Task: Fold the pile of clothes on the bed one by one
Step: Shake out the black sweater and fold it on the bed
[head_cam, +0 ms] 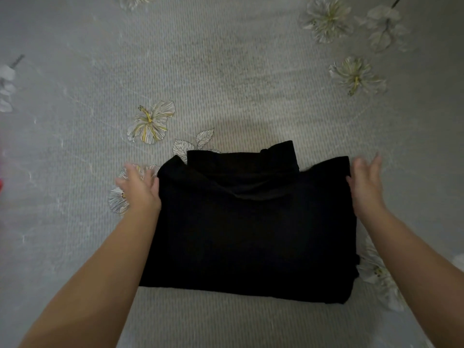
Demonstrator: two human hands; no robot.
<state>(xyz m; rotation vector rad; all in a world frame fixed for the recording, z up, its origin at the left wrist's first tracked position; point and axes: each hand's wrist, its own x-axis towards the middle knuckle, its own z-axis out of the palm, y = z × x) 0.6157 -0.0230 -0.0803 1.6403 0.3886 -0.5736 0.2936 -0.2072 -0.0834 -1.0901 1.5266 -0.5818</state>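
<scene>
Grey ribbed bedspread [238, 71] covers the whole bed, printed with pale hibiscus flowers [150, 124] scattered across it, some with yellow centres, a few with outlined leaves beside them. It fills the view from edge to edge.

On it, between the two hands, lies the black garment [251, 227], folded into a thick, roughly rectangular bundle. A narrower folded layer pokes out from under its far edge, beyond both hands, and a soft crease runs across the top surface on that far side. The near edge lies straight across the bedspread, between the two forearms.

Both bare arms reach forward from the near side. The left hand [140, 187] sits at the garment's left edge, near the far corner, fingers spread and fairly straight, the thumb side against the black cloth; its grip is released, nothing pinched. It partly covers one printed flower. The right hand [366, 182] sits at the opposite edge, level with the left, fingers extended and slightly blurred, the thumb side touching or just beside the cloth; its grip too is released. I cannot tell whether either palm presses on the bedspread or hovers just above it.

Far out from the left hand, at the picture's edge, a small patch of red [1, 187] shows, too little to identify.
</scene>
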